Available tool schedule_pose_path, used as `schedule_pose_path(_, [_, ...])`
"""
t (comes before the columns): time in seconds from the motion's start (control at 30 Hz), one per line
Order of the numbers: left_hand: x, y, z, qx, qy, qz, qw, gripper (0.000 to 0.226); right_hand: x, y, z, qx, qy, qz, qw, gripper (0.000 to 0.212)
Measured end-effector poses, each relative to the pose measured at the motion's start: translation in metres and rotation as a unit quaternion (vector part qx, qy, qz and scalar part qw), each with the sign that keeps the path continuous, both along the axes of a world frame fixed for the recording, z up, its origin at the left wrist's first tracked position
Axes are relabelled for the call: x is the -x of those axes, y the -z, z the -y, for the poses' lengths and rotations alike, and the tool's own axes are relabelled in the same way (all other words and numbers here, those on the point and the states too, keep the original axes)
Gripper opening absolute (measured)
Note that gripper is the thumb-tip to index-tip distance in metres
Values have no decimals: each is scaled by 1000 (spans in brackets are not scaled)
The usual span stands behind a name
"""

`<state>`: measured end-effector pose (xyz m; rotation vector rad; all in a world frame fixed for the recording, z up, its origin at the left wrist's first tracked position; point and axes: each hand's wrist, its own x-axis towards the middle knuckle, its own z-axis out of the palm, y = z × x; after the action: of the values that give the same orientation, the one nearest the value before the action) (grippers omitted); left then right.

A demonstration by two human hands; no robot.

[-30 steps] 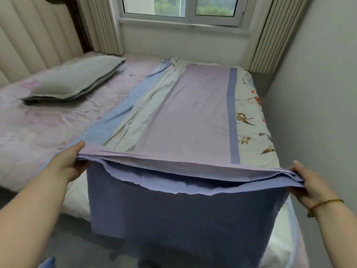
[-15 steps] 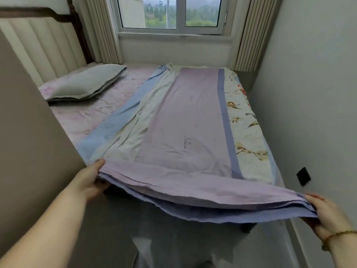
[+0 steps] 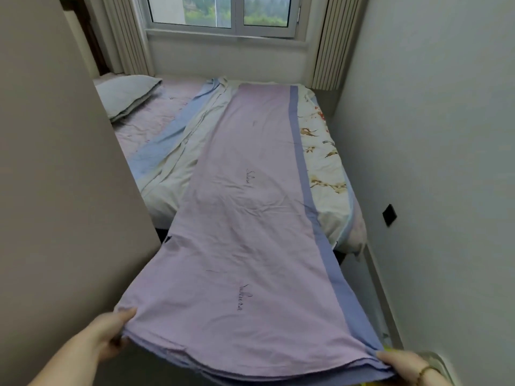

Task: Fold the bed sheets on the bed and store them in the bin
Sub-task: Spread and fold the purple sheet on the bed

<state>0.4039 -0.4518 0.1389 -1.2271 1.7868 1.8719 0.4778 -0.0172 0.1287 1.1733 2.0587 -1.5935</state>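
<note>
Sheet [image 3: 250, 246] stretched between left hand [image 3: 107, 334], right hand [image 3: 401, 363].

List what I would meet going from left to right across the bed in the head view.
pillow → blue sheet → cream sheet → pink sheet → flowered sheet → black wall plate

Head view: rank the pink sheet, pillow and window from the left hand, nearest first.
1. pink sheet, gripped by the left hand at its near corner.
2. pillow, far left on the bed.
3. window, beyond the bed.
</note>
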Motion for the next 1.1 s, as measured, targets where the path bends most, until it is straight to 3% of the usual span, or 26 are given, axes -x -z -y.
schedule_pose_path(0.03, [-11,-1,4,8,-8,2,1000,32,0,-1,7,23,-27,19,999,78])
schedule_pose_path(0.1, [-24,-8,10,-14,-45,-37,998,32,1,-9,2,80,27,-79,993,24])
schedule_pose_path(0.13, [-27,-13,13,-32,-71,-65,995,30,3,-15,-5,91,58,-135,985,21])
schedule_pose_path(0.23, [-39,-22,16,-60,-135,-104,983,29,-8,-20,-20,110,112,-209,965,18])
schedule_pose_path(0.37, [-65,-5,12,-44,-151,-74,985,29,-49,7,-22,56,108,-104,987,30])
schedule_pose_path(0.43, [-66,-8,9,-28,-152,-73,985,30,-51,8,-24,65,72,-85,992,26])
schedule_pose_path(0.47, [-60,-14,9,-19,-151,-86,985,30,-43,-2,-24,63,71,-106,990,24])
schedule_pose_path(0.57, [-43,-38,14,-27,-159,-157,974,28,-16,-33,-28,98,85,-231,964,55])
schedule_pose_path(0.63, [-46,-39,18,-38,-162,-162,973,27,-21,-42,-26,107,92,-261,955,65])
schedule_pose_path(0.7, [-60,-26,20,-42,-154,-125,979,29,-40,-26,-28,85,85,-217,969,60])
schedule_pose_path(0.83, [-73,-3,17,-41,-151,-84,984,30,-66,-3,-33,88,99,-128,983,32])
schedule_pose_path(1.1, [-41,-14,14,-38,-154,-107,981,27,-26,-24,-38,65,101,-153,981,29])
